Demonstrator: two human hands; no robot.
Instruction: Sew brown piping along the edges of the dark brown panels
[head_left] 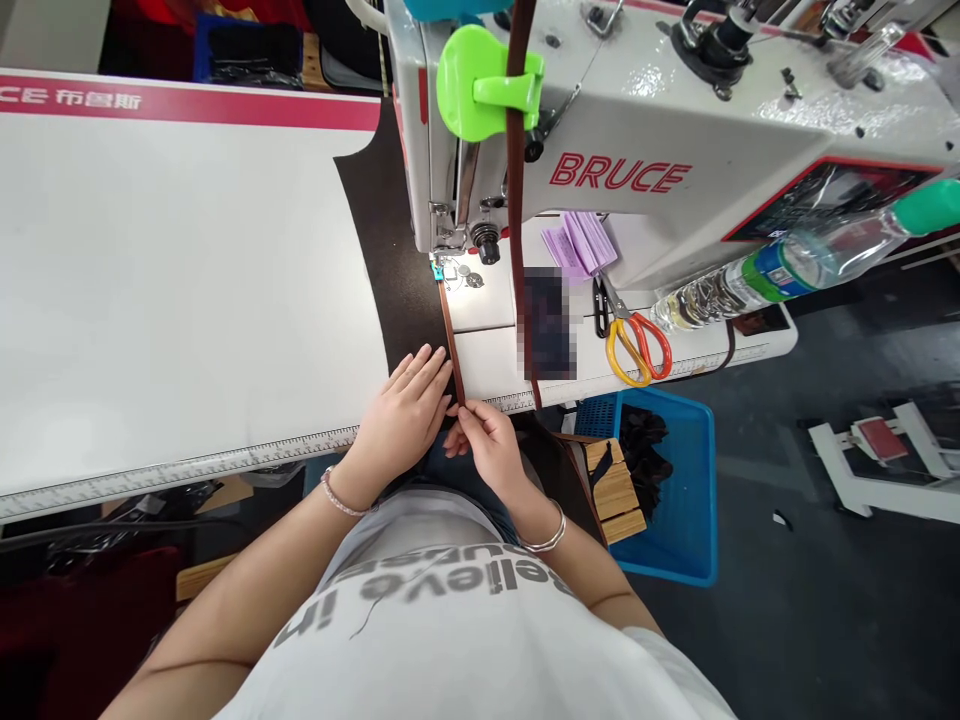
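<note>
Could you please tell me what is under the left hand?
The left hand lies on dark fabric, which reaches up to the sewing machine, with a brown strip along the fabric's right edge. What is directly beneath the hand is covered and cannot be seen.

The left hand (397, 425) lies flat on dark cloth (390, 230), while the right hand (491, 452) pinches a brown strip (455, 355) at the cloth's edge, leading up to the needle area of the machine (622, 170). Scissors (640, 350), pink slips (581, 245) and a tilted bottle (765, 275) are at the right on the desk (187, 300); a blue crate (705, 500) sits below.
</note>
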